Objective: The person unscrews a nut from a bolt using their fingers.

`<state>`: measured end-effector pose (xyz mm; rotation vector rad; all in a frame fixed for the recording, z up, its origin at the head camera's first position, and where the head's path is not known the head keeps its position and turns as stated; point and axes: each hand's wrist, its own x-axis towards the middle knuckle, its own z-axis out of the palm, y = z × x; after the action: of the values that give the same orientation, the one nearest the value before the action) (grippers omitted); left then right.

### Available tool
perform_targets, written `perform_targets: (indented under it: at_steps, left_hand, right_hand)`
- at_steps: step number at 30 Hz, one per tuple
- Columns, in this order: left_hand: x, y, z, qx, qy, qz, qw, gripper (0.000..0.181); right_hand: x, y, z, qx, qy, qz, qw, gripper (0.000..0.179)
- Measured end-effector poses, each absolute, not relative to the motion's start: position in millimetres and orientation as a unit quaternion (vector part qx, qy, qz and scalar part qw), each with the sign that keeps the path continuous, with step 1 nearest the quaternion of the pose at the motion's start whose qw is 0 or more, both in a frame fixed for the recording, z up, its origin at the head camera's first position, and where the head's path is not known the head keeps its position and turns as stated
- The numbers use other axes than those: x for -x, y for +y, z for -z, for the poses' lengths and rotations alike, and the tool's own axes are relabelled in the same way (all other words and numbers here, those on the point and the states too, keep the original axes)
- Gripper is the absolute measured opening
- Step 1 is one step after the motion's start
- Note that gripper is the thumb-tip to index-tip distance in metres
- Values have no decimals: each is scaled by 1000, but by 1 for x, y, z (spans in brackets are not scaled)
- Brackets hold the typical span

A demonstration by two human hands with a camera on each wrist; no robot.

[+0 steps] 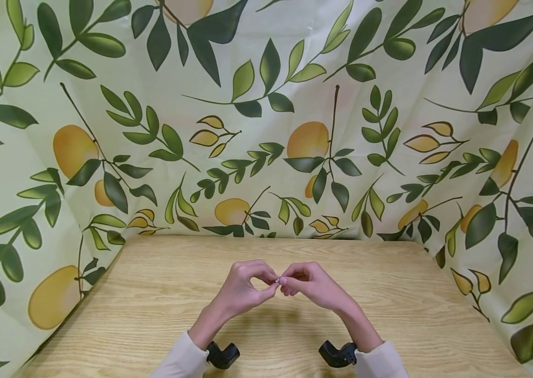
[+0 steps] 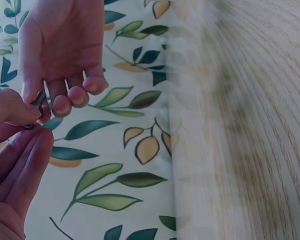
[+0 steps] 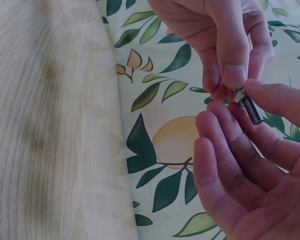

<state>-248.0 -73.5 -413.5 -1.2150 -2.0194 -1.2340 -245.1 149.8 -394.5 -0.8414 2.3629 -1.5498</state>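
Observation:
In the head view both hands meet fingertip to fingertip over the table, around a small metal bolt (image 1: 277, 280). My left hand (image 1: 243, 286) pinches the bolt at its head end, which its thumb and fingers hide. The right wrist view shows the threaded shank (image 3: 252, 110) sticking out past the fingertips, with a hexagonal nut (image 3: 239, 94) close to the left thumb. My right hand (image 1: 317, 286) has its thumb and index finger at the nut, its other fingers loosely bent below. From the left wrist, the shank (image 2: 39, 99) appears dark between the two hands.
Beneath the hands lies a light wood-grain table (image 1: 177, 273). A cloth (image 1: 257, 173) printed with leaves and orange fruit hangs behind it and along the sides. Black wrist mounts (image 1: 223, 356) sit at both sleeves, low over the table.

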Motion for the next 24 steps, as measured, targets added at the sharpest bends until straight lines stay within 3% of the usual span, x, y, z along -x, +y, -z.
perform_targets:
  at_steps: [4,24]
  left_hand:
    - [248,-74,414,445,-736,451,238,18]
    - [247,-74,414,442,-745,440,237,14]
  right_hand:
    - [245,149,395,280,804,519,75,20]
    - [245,149,395,279,809,512,81,19]
